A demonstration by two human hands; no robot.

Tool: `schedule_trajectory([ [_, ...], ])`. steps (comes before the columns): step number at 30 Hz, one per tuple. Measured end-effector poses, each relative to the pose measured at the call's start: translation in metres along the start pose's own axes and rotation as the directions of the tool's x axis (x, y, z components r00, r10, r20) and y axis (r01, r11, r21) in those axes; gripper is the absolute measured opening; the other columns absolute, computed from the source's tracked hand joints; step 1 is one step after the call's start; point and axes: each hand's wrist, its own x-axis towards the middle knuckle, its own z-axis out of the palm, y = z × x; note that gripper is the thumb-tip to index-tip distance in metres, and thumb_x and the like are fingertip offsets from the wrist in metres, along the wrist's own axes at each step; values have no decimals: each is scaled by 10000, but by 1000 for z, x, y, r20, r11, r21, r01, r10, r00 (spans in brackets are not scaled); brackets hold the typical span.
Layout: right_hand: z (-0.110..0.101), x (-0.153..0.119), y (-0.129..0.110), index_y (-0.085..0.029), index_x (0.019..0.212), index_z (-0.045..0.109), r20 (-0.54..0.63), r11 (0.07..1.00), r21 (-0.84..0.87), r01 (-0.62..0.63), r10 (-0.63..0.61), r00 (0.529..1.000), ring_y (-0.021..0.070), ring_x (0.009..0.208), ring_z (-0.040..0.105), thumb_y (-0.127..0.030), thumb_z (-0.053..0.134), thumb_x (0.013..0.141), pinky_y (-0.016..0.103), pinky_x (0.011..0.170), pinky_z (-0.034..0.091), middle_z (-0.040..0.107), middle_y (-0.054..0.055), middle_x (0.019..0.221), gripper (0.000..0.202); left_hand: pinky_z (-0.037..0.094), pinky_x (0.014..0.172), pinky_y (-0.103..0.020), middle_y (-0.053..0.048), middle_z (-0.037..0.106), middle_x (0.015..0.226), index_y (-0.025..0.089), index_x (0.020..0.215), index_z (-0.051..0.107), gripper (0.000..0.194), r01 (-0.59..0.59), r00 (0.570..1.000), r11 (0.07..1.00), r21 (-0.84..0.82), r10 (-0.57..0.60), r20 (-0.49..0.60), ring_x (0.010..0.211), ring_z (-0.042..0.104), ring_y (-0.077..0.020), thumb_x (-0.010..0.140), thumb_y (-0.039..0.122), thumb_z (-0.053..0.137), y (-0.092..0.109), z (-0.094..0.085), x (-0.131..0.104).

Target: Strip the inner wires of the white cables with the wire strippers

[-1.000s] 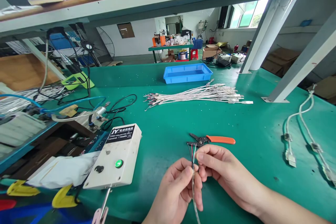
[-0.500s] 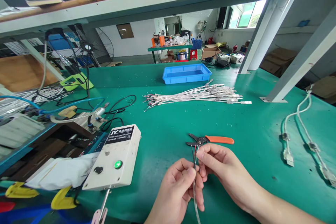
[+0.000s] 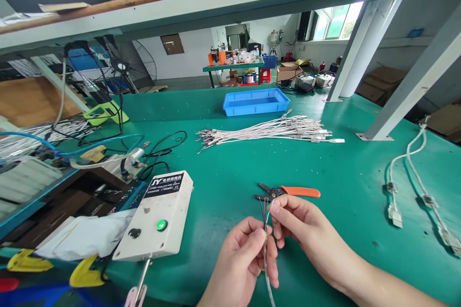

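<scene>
Between thumb and fingers my left hand (image 3: 248, 254) pinches a pale cable (image 3: 267, 276) close to its stripped end. Thin wires (image 3: 264, 208), black, red and white among them, fan upward out of that end. My right hand (image 3: 295, 220) is closed at the thumb and forefinger on the white wire (image 3: 270, 208), bent slightly to the right. Just beyond my fingertips lie wire strippers (image 3: 300, 192) with an orange handle and dark jaws, flat on the green table. The cable's lower part runs out of view at the bottom edge.
A bundle of white USB cables (image 3: 266, 129) lies farther back, before a blue tray (image 3: 256, 103). Left stands a white control box (image 3: 154, 216) with a lit green button and a metal shaft. Two looped USB cables (image 3: 410, 172) lie right, near a shelf leg (image 3: 403, 81).
The wires at the cable end have spread apart, the black and red ones shifting slightly left while the white one stays in my right fingers. Both hands have barely moved.
</scene>
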Motion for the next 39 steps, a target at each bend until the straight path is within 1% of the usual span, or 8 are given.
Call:
schedule_trajectory([
  [6, 1, 0, 1, -134, 751, 609, 30, 998, 48, -50, 49, 998, 97, 566, 500, -488, 758, 758, 243, 605, 425, 578, -10, 579, 384, 445, 426, -168, -28, 607, 716, 101, 762, 577, 281, -9, 1000, 998, 54, 9, 7, 443, 540, -57, 901, 342, 615, -2, 1, 0],
  [14, -2, 2, 4, -136, 698, 650, -10, 1000, 19, -18, 18, 1000, 110, 553, 481, -464, 766, 751, 252, 586, 395, 573, 4, 553, 352, 394, 423, -166, -18, 611, 710, 124, 808, 553, 315, -25, 999, 986, 166, 30, -28, 429, 527, -51, 876, 418, 642, -6, 0, 1],
  [21, -3, 1, 4, -149, 696, 656, -55, 998, 59, -1, 4, 998, 101, 562, 468, -409, 798, 715, 243, 580, 384, 560, -10, 623, 297, 175, 416, -145, 37, 511, 644, 144, 905, 538, 398, 35, 990, 993, 114, -20, -137, 442, 238, 4, 788, 471, 733, -1, 2, -3],
  [25, -3, 1, 5, -152, 730, 684, -39, 998, 58, -2, 4, 999, 104, 569, 475, -451, 765, 755, 248, 582, 393, 562, -1, 626, 311, 141, 406, -154, 68, 429, 595, 168, 921, 520, 443, 16, 984, 964, 267, 32, -175, 438, 185, -6, 789, 555, 689, -3, 1, -4],
  [30, -1, 0, 3, -143, 737, 711, -3, 999, -42, 21, -21, 1000, 109, 566, 484, -487, 747, 758, 254, 578, 402, 579, 15, 631, 347, 164, 382, -162, 82, 326, 531, 165, 870, 542, 479, 11, 973, 902, 431, 90, -213, 414, 188, -23, 816, 638, 593, -6, 1, -2],
  [33, -1, -1, 2, -140, 747, 708, 11, 996, -74, 48, -47, 999, 113, 577, 485, -480, 724, 785, 254, 575, 406, 596, 23, 643, 342, 234, 392, -181, 65, 358, 528, 155, 810, 532, 456, -5, 969, 837, 548, 139, -204, 395, 260, -32, 871, 607, 539, -3, 6, -4],
  [35, -1, -2, 2, -143, 753, 704, 34, 995, -75, 67, -65, 997, 117, 587, 491, -472, 700, 813, 254, 579, 410, 604, 25, 638, 335, 254, 405, -196, 38, 424, 556, 148, 793, 533, 452, -13, 968, 796, 605, 162, -193, 402, 307, -40, 891, 589, 519, 1, 10, -6],
  [39, 0, -3, 0, -147, 740, 713, 29, 991, -93, 94, -92, 995, 110, 580, 503, -453, 706, 812, 246, 561, 415, 608, 24, 666, 314, 199, 409, -202, 3, 474, 620, 138, 746, 550, 471, -14, 970, 743, 669, 173, -173, 436, 271, -39, 880, 589, 530, 7, 15, -8],
])
